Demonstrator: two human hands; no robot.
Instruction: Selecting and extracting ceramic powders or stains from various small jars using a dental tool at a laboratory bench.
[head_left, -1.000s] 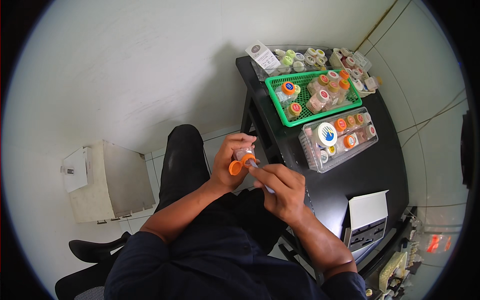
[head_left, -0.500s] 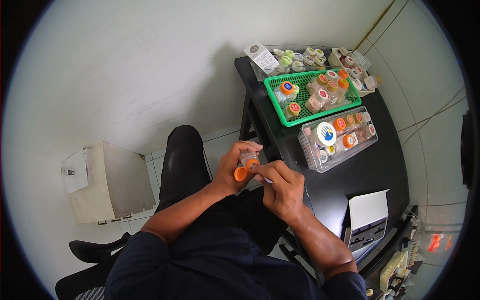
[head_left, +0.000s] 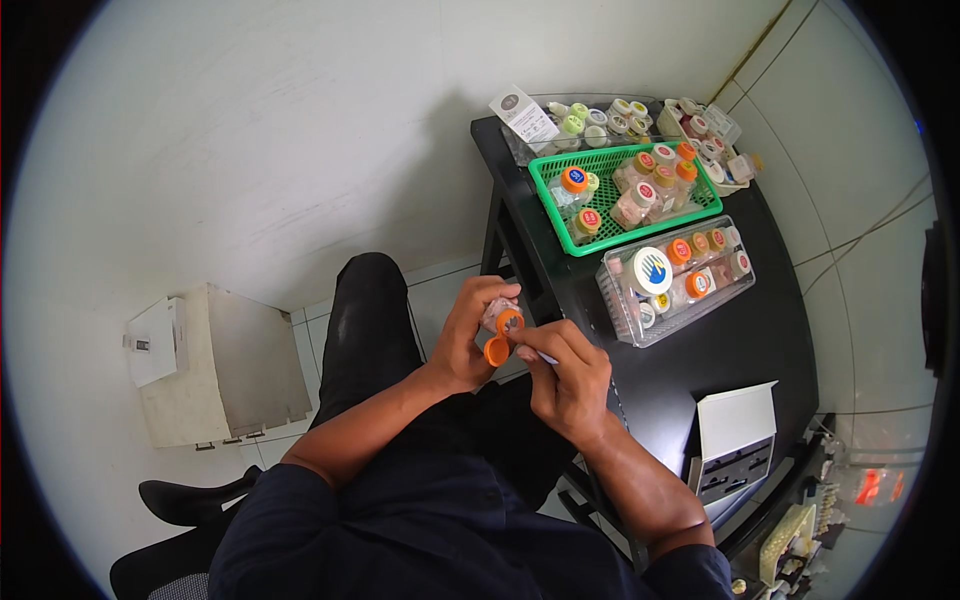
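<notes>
A: What do our hands have now?

B: Our left hand [head_left: 468,338] is wrapped around a small clear jar [head_left: 494,313], raised nearer to us than the green basket [head_left: 650,231] and left of it. Our right hand [head_left: 572,378] pinches a pale, slim tool [head_left: 548,358], its fingers at the jar's mouth.

A: What do we see changed since half a second ago?

B: We have the jar turned: its orange flip lid [head_left: 496,351] has swung rightward, and the mouth sits slightly higher.

A: And farther out?

B: On our black worktop [head_left: 640,400], a clear tray [head_left: 690,320] of jars lies just this side of the green basket, unmoved. Beyond the basket we see lidded tubs [head_left: 597,134].
</notes>
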